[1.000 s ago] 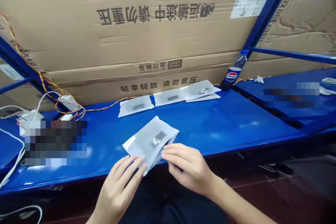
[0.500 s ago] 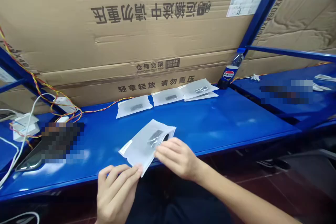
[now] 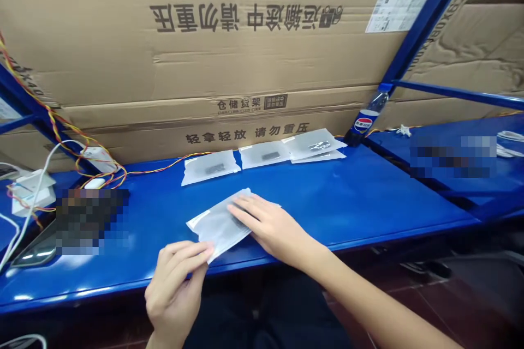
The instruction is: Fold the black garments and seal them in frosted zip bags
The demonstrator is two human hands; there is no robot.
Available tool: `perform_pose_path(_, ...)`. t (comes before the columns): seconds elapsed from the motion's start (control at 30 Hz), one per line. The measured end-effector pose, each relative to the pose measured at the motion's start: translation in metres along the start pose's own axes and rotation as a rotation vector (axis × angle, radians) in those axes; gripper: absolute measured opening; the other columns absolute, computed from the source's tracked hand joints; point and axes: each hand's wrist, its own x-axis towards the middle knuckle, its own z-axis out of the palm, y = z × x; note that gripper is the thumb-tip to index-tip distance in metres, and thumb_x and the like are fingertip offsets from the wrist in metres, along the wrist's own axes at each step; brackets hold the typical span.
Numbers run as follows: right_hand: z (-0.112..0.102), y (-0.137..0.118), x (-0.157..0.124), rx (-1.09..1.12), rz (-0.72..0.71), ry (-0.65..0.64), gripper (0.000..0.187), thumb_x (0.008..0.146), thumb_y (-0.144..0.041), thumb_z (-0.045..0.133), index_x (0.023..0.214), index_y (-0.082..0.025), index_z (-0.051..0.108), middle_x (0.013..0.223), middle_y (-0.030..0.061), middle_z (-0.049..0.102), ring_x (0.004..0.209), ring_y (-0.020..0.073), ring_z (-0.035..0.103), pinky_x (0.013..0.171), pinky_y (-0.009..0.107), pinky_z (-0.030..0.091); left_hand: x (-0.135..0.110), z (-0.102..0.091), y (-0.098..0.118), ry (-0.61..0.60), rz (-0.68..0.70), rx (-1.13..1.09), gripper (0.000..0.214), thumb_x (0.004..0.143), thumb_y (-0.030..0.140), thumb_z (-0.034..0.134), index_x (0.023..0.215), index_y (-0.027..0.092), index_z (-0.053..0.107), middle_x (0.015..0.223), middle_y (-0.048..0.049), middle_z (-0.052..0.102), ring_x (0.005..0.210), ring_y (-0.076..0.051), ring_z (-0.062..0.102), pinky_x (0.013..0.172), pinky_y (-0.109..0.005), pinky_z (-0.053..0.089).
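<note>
A frosted white plastic bag (image 3: pixel 223 232) lies at a slant near the front edge of the blue shelf, with a white label strip at its left end. My left hand (image 3: pixel 178 283) pinches the bag's near corner between thumb and fingers. Flat across the bag's right part rests my right hand (image 3: pixel 272 223), its fingers stretched out over a dark item inside. That item is mostly hidden by the fingers. Behind, similar bags lie in a row: a left bag (image 3: pixel 210 168), a middle bag (image 3: pixel 262 154) and overlapping bags (image 3: pixel 315 144) at the right, each showing something dark inside.
A cola bottle (image 3: pixel 366 120) stands at the back right by the blue post. Large cardboard (image 3: pixel 245 60) closes off the back. At left are tangled yellow-red wires (image 3: pixel 118 174), a white adapter (image 3: pixel 100 159) and a dark flat device (image 3: pixel 35 253), partly blurred out.
My right hand has gone from gripping the bag's right edge to lying flat on top of it. The bag, tilted up before, now lies flatter on the shelf. My left hand keeps its corner.
</note>
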Motion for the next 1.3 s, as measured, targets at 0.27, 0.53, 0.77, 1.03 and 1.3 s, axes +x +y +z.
perform_pose_path(0.27, -0.009, 0.044, 0.131, -0.200, 0.150, 0.016, 0.051, 0.106, -0.004, 0.037, 0.152, -0.015, 0.057, 0.151, 0.0161, 0.065, 0.136, 0.0302, 0.061, 0.114, 0.046, 0.048, -0.008, 0.018, -0.026, -0.172, -0.250, 0.390, 0.025, 0.102, 0.038, 0.063, 0.117, 0.022, 0.075, 0.119, -0.0098, 0.080, 0.111, -0.032, 0.074, 0.096, -0.045, 0.056)
perform_pose_path(0.53, 0.058, 0.056, 0.142, 0.018, 0.299, -0.023, 0.051, 0.098, -0.028, 0.074, 0.146, -0.018, 0.063, 0.163, 0.0193, 0.053, 0.155, 0.0374, 0.043, 0.128, 0.061, 0.031, -0.013, 0.016, -0.035, -0.288, -0.163, 0.443, 0.017, 0.102, 0.033, 0.061, 0.108, 0.026, 0.076, 0.118, -0.0053, 0.082, 0.113, -0.031, 0.074, 0.095, -0.044, 0.052)
perform_pose_path(0.77, 0.005, 0.128, 0.099, 0.627, 1.112, 0.055, 0.054, 0.112, -0.054, 0.039, 0.109, -0.012, 0.073, 0.096, 0.0228, 0.079, 0.105, 0.0376, 0.078, 0.091, 0.051, 0.064, -0.016, 0.016, -0.033, -0.304, -0.202, 0.444, 0.019, 0.103, 0.035, 0.060, 0.111, 0.027, 0.076, 0.120, -0.0059, 0.081, 0.116, -0.032, 0.072, 0.098, -0.045, 0.051)
perform_pose_path(1.03, -0.009, 0.170, 0.066, 1.210, 1.338, -0.056, 0.062, 0.114, -0.055, 0.030, 0.117, -0.006, 0.068, 0.090, 0.0212, 0.082, 0.078, 0.0241, 0.082, 0.066, 0.029, 0.067, 0.060, 0.037, -0.056, -0.792, -0.245, 0.293, 0.035, 0.102, 0.050, 0.055, 0.114, 0.027, 0.079, 0.118, -0.0066, 0.081, 0.109, -0.030, 0.075, 0.095, -0.043, 0.059)
perform_pose_path(1.3, -0.010, 0.178, 0.062, 1.352, 1.412, 0.154, 0.057, 0.113, -0.053, 0.039, 0.142, -0.005, 0.049, 0.085, 0.0179, 0.079, 0.065, 0.0234, 0.080, 0.059, 0.030, 0.067, 0.147, 0.113, -0.097, -0.966, -0.183, 0.516, 0.035, 0.095, 0.038, 0.058, 0.116, 0.018, 0.079, 0.120, -0.0149, 0.081, 0.110, -0.037, 0.076, 0.095, -0.045, 0.060)
